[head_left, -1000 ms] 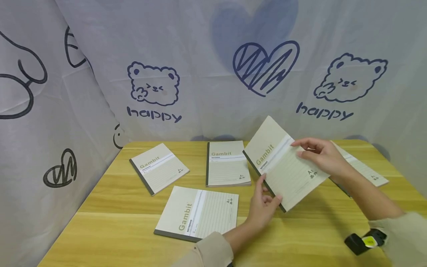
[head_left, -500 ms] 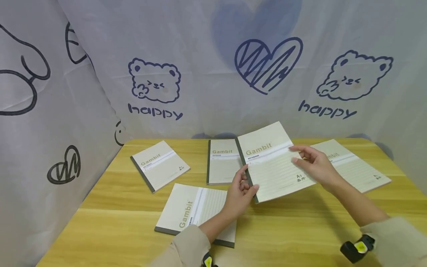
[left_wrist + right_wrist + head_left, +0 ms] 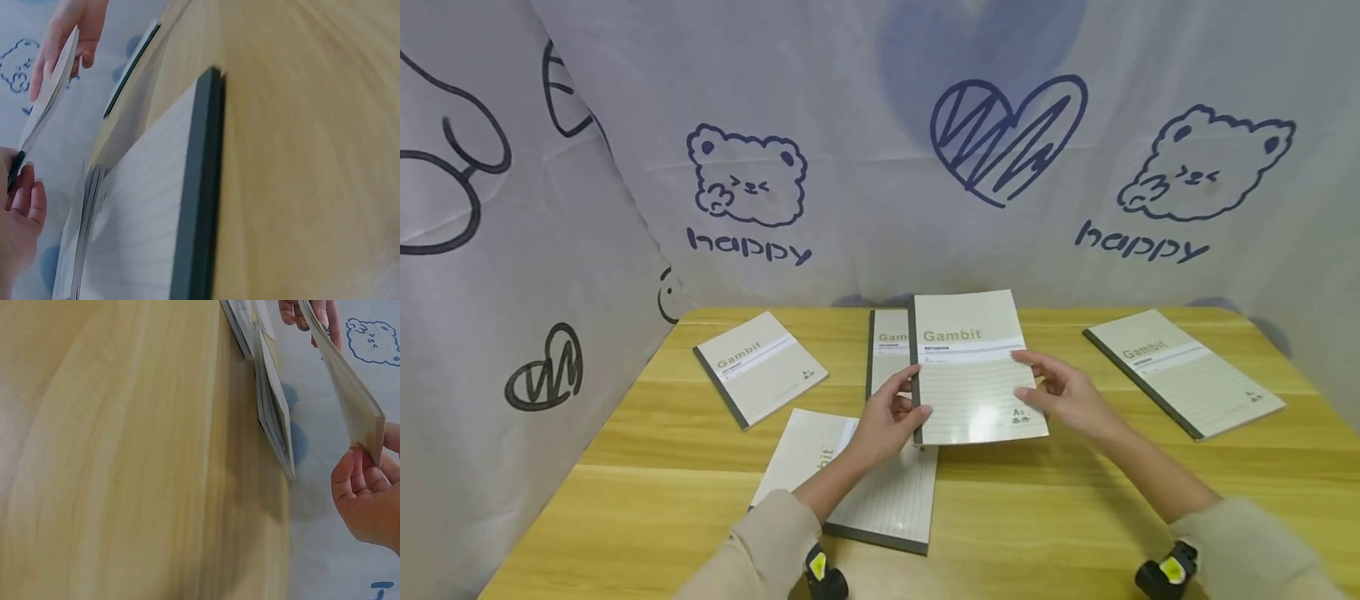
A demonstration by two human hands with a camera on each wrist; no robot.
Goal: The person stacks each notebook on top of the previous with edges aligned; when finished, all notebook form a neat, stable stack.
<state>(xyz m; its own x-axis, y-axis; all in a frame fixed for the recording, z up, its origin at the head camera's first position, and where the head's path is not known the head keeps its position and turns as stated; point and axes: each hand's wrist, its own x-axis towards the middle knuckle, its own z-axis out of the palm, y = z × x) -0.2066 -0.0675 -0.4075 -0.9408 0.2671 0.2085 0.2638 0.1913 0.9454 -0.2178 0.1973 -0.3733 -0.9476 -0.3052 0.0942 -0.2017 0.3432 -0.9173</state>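
Both hands hold a cream "Gambit" notebook (image 3: 966, 387) above the table, its cover toward the head camera and its dark spine on the left. My left hand (image 3: 883, 421) pinches the spine edge, thumb in front and fingers behind. My right hand (image 3: 1067, 396) pinches the opposite edge near the lower right. In the right wrist view the held notebook (image 3: 350, 387) is seen edge-on, clear of the table. Behind it a second notebook (image 3: 889, 367) lies partly hidden. Below my left arm another notebook (image 3: 887, 508) lies turned sideways, partly covered by hand and sleeve.
A notebook (image 3: 760, 371) lies angled at the back left of the wooden table (image 3: 647, 517). One more notebook (image 3: 1183, 375) lies angled at the back right. A white printed curtain (image 3: 865, 192) hangs behind the table and along its left side.
The held notebook has moved left and turned from a tilted angle to nearly upright. Both hands have moved left with it, uncovering the back right notebook and covering more of the middle one.
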